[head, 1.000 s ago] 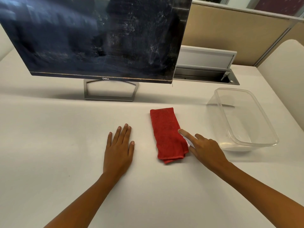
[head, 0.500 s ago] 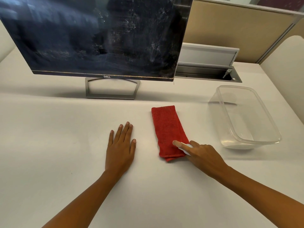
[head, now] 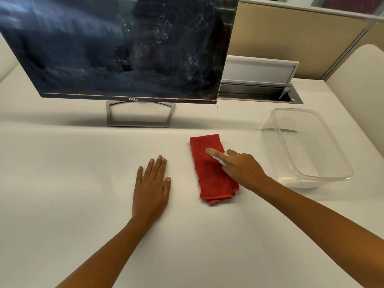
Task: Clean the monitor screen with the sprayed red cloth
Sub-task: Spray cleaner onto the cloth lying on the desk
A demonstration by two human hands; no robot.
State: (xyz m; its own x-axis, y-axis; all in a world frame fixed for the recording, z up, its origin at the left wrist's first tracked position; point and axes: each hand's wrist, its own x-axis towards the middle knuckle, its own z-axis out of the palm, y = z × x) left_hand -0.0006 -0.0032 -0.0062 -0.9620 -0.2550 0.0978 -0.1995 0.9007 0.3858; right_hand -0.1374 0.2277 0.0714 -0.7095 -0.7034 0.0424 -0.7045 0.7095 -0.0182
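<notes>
The dark monitor screen (head: 124, 48) stands at the back left on a grey stand, smeared with white streaks and specks. A folded red cloth (head: 209, 179) lies flat on the white desk in front of the screen's right end. My left hand (head: 151, 188) rests palm down on the desk, left of the cloth, fingers together and holding nothing. My right hand (head: 239, 167) is over the cloth's right side, index finger stretched across its upper half. The other fingers are curled around a small white object (head: 220, 160), mostly hidden under the hand.
A clear plastic tub (head: 311, 142) sits on the desk right of the cloth, close to my right forearm. Behind it an open cable box (head: 257, 80) with a raised white lid is set into the desk. A beige partition closes off the back.
My right hand moved from the cloth's right edge to its near end, then forward over the cloth's upper half. The left hand and the cloth stayed put.
</notes>
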